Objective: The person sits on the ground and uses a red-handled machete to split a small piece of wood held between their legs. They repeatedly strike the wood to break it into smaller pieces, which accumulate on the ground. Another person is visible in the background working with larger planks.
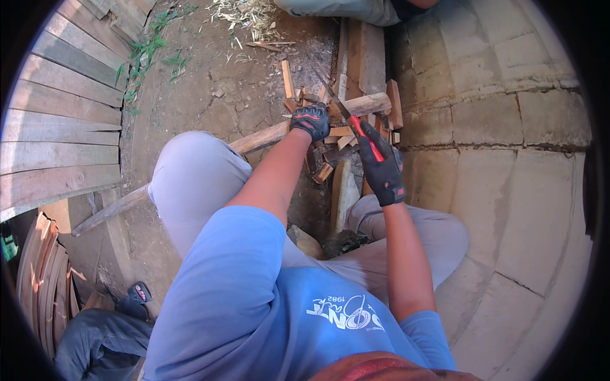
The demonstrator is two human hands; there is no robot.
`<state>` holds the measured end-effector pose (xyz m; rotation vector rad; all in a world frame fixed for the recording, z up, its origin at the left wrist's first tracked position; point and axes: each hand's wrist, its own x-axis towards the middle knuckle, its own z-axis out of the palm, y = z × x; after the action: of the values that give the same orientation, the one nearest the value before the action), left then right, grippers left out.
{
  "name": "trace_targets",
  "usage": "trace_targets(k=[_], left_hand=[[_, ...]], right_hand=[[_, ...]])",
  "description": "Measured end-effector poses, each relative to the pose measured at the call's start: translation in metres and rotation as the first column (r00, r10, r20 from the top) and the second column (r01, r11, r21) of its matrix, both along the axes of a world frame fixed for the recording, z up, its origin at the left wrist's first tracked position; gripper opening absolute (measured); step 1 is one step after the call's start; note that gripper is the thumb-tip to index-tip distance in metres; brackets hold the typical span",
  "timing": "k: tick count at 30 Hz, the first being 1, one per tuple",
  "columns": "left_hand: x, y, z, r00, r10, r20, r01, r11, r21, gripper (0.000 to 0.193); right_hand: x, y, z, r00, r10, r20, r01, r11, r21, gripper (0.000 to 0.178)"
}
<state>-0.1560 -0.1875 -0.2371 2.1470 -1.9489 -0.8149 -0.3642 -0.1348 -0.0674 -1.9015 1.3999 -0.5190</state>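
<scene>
A long wooden pole runs slantwise from the lower left, past my left knee, to the pile of wood in front of me. My left hand, in a black glove with red marks, is closed round it near its far end. In my right hand, gloved alike, is a hand saw with a red handle and a narrow dark blade. The blade points forward and left, crossing over the pole just right of my left hand. Whether its teeth touch the wood I cannot tell.
Short wood offcuts lie around the pole's far end, beside a thick beam. A block wall rises on the right, plank boards on the left. Pale shavings lie ahead. Other people's legs show lower left and at the top.
</scene>
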Motion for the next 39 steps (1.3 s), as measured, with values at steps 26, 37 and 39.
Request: trace_targets(k=[26, 37, 39], left_hand=[[0.014, -0.021, -0.015, 0.998, -0.028, -0.063, 0.03, 0.999, 0.025, 0.05], [0.021, -0.022, -0.001, 0.997, -0.002, -0.074, 0.004, 1.0, 0.024, 0.043], [0.021, -0.021, 0.001, 0.997, 0.003, -0.076, 0.0, 0.999, 0.032, 0.045]], right_hand=[[-0.02, 0.069, 0.132, 0.966, -0.15, -0.213, 0.164, 0.985, 0.052, 0.037], [0.049, -0.039, -0.001, 0.995, -0.01, -0.101, -0.006, 0.988, -0.157, 0.04], [0.053, -0.042, -0.001, 0.998, -0.003, -0.07, -0.005, 0.994, -0.112, 0.041]])
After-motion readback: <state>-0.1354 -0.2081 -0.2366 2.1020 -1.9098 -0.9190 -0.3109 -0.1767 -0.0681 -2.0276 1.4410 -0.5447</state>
